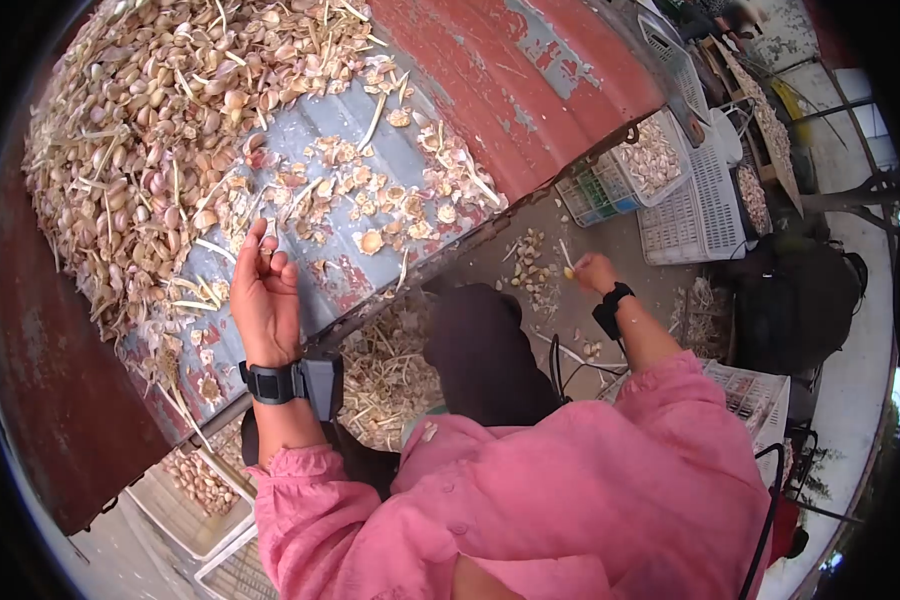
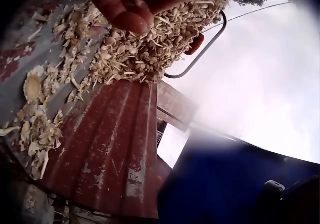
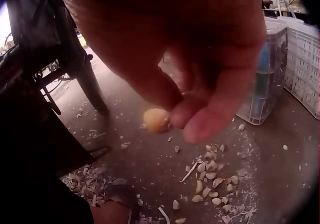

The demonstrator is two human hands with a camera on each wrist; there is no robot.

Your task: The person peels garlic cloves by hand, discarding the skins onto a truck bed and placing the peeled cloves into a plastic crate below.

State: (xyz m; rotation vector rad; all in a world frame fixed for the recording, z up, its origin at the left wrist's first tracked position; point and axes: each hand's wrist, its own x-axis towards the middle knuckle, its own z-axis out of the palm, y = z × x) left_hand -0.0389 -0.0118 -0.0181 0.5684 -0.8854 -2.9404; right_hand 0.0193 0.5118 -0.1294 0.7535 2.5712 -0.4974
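Note:
My right hand (image 1: pixel 597 273) reaches out low over the floor, to the right of my knee. At its fingertips it pinches a yellowish garlic clove (image 3: pixel 156 120). Peeled-looking cloves (image 3: pixel 212 171) lie scattered on the floor beneath. My left hand (image 1: pixel 267 305) is raised over the near edge of the metal sheet (image 1: pixel 355 285), palm turned up, its fingers loosely bent. No held thing shows in it. Beside it rises a large heap of garlic cloves (image 1: pixel 160 170), mixed with dry stalks. Skins and round root discs (image 1: pixel 372 241) litter the sheet next to the hand.
A crate of cloves (image 1: pixel 653 155) and white plastic crates (image 1: pixel 700 215) stand at the right. Dry stalks and skins (image 1: pixel 390 375) pile up below the table edge. Another crate with cloves (image 1: pixel 200 485) sits under the table at left. A dark bag-like shape (image 1: pixel 795 305) is farther right.

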